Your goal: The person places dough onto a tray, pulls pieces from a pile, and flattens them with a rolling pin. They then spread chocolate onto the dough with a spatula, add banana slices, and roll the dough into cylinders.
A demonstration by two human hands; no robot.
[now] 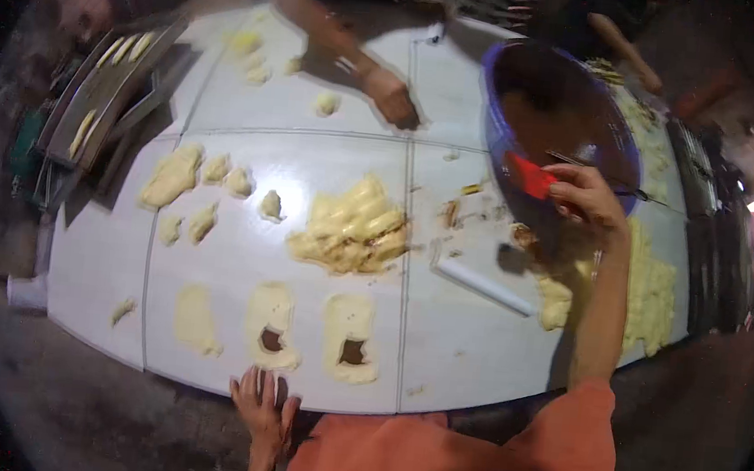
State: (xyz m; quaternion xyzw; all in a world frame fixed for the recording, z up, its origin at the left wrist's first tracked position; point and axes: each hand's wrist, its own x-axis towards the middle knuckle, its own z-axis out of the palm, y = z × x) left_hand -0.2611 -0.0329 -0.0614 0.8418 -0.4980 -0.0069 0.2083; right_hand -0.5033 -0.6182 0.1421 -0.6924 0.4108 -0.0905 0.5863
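Observation:
My right hand (pixel 586 197) grips a red scraper (pixel 531 176) at the near rim of a large purple basin (pixel 489 87) of dark brown filling. A thin dark stick-like tool lies by the scraper, across the basin's mouth. My left hand (pixel 264 408) rests at the table's near edge, fingers spread, holding nothing. Just beyond it lies a flattened dough piece (pixel 272 305) with a brown patch of filling on its near half. Another dough piece (pixel 349 315) with filling lies to its right, and a plain flat dough piece (pixel 196 318) to its left.
Dough pieces (pixel 354 233) are heaped mid-table, with smaller lumps to the left. A white rolling pin (pixel 484 287) lies right of the heap. Trays with dough strips (pixel 109 92) stand at left. Across the table, a co-worker's hand (pixel 392 99) touches the surface.

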